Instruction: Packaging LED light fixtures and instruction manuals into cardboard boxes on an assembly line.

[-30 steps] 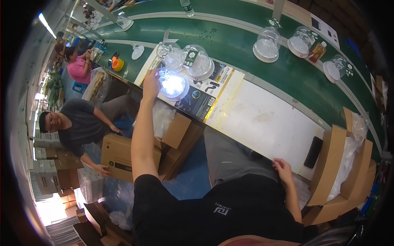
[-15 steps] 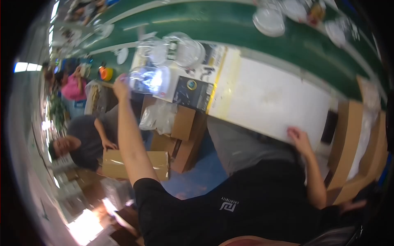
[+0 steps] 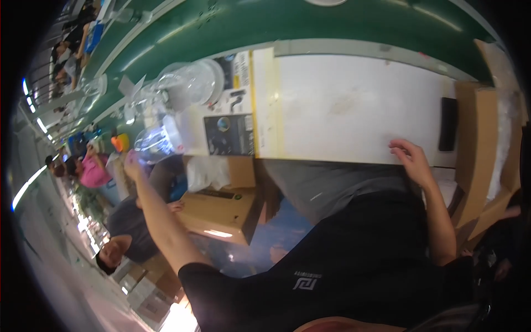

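My left hand [image 3: 133, 164] reaches far to the left, its fingers closed at the end of a shiny clear plastic container [image 3: 157, 139] with a pale rim. Glare and blur hide the exact grip. The container is at the left end of a printed panel [image 3: 229, 134]. My right hand [image 3: 412, 159] is over the near edge of a white board [image 3: 348, 105], fingers apart and holding nothing.
Stacked clear plastic containers [image 3: 193, 83] stand on the panel's far part. A green conveyor [image 3: 243, 27] runs behind. Open cardboard boxes [image 3: 477, 144] are at right. Below my left arm, a seated person [image 3: 130, 235] touches a closed carton [image 3: 221, 213]. A black strip [image 3: 448, 124] lies on the board.
The view has turned. My left hand and the clear container have shifted left along the panel. The other person's carton has turned and now lies nearer the bench. My right hand's fingers have spread.
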Demonstrator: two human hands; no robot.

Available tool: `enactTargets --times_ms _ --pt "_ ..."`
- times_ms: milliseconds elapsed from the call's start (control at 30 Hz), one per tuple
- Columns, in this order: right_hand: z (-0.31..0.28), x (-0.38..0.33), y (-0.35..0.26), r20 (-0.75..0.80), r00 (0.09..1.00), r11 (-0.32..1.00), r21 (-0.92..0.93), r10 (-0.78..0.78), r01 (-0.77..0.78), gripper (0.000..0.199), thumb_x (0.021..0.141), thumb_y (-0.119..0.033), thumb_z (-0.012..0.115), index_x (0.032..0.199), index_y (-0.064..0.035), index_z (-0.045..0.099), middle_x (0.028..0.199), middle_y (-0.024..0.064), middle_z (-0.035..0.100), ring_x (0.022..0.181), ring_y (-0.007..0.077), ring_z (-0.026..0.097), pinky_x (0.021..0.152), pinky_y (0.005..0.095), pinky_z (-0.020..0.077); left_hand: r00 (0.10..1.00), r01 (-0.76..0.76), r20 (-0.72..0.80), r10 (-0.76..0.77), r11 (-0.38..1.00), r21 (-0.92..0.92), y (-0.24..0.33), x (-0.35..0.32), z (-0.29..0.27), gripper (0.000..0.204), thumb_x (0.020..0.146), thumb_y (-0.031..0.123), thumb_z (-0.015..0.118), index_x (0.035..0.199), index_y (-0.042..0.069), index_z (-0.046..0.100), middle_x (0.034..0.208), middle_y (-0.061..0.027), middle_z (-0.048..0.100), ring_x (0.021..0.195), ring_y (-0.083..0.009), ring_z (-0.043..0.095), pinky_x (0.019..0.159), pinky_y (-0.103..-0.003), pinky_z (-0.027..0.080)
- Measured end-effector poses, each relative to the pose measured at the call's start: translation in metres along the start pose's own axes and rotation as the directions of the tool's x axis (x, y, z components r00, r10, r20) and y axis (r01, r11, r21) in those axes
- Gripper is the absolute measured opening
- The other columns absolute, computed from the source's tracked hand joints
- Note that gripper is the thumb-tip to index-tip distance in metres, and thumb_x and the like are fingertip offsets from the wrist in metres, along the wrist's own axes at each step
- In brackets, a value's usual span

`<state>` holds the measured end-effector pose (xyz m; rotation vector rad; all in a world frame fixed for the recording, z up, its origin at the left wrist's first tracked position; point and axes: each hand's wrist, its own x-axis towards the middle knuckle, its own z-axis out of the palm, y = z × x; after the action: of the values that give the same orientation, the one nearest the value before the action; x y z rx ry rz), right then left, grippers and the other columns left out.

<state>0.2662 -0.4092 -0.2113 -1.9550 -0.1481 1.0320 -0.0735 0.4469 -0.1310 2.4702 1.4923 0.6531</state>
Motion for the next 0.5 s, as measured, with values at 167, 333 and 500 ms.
enactTargets --times_ms 167,333,500 --pt "-0.012 0.042 -0.033 -0.164 0.947 0.959 0.009 -0.276 0.282 0.024 0.099 -0.012 0.061 0.119 0.0005 0.065 0.107 0.0078 0.071 0.098 0.0159 0.066 0.089 0.0303 0.0512 0.978 -0.194 0.086 0.192 0.981 0.018 0.095 -0.063 0.047 0.026 0.095 0.010 0.060 0.117 0.000 0.069 0.111 -0.0161 0.072 0.100 -0.0259 0.069 0.090 -0.034 0.051" --pt "-0.050 0.098 -0.083 -0.499 0.742 0.876 -0.079 -0.448 0.476 0.026 0.096 -0.010 0.063 0.121 -0.0016 0.065 0.108 0.0100 0.072 0.100 0.0169 0.068 0.082 0.0302 0.0543 0.957 -0.287 0.026 0.287 0.958 -0.016 0.149 -0.094 0.033 0.024 0.092 0.002 0.058 0.114 0.000 0.068 0.108 -0.0166 0.070 0.102 -0.0335 0.065 0.094 -0.038 0.048" --pt "-0.104 0.177 -0.176 -0.598 0.485 0.704 -0.198 -0.638 0.682 0.033 0.093 -0.010 0.066 0.125 -0.0030 0.063 0.119 0.0131 0.067 0.105 0.0228 0.067 0.084 0.0334 0.0560 0.916 -0.401 0.025 0.401 0.913 0.072 0.158 -0.113 0.033 0.026 0.088 -0.002 0.059 0.112 0.001 0.066 0.108 -0.0161 0.068 0.101 -0.0344 0.062 0.089 -0.039 0.048"
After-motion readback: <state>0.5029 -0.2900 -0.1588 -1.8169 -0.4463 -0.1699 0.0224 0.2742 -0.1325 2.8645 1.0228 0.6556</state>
